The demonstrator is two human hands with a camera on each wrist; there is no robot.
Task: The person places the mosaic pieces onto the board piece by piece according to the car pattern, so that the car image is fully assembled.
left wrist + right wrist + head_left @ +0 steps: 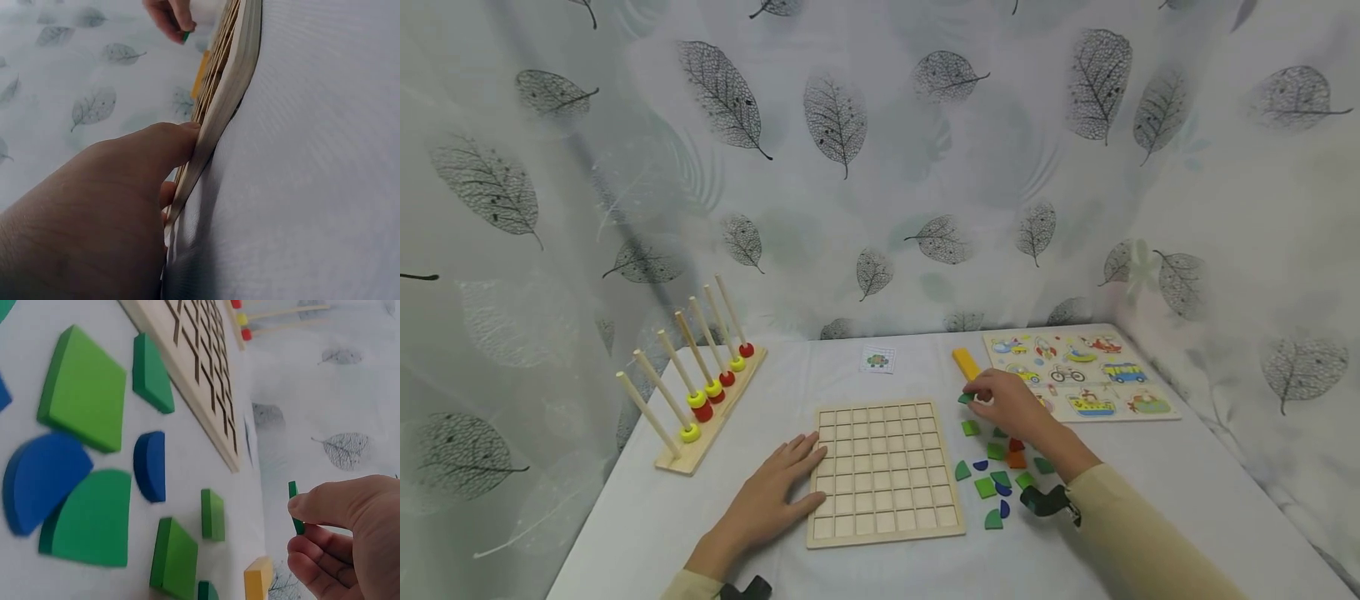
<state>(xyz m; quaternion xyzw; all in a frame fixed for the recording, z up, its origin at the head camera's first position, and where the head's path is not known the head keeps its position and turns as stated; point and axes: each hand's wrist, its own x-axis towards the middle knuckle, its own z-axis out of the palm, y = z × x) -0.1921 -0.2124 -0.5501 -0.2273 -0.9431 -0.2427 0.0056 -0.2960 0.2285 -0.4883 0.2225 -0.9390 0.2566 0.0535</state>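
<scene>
Fingers (325, 506) of the right hand (1011, 404) pinch a small dark green tile (295, 507) between thumb and forefinger, holding it clear of the white tabletop (1150, 467), just beyond the far right corner of the wooden grid board (886, 469). Right beside those fingers, on the far side, lies a yellow block (966, 363), and past it a picture puzzle board (1078, 373) with vehicles on it. Nearer the person than the pinching fingers, a scatter of loose tiles (1000, 471) sits on the tabletop: light green squares, dark green quarter-rounds, blue half-rounds, one orange and one red piece, all lying flat beside the grid board's right edge. On the other side, the left hand (771, 500) rests flat with its fingers (169, 140) straight and relaxed, gripping nothing, the fingertips touching the left edge of the grid board. Well to the left of that hand stands a wooden peg rack (700, 400) with slanted rods carrying red and yellow beads. A small printed card (877, 359) lies beyond the grid board, near the leaf-patterned curtain (880, 167) that closes in the tabletop.
</scene>
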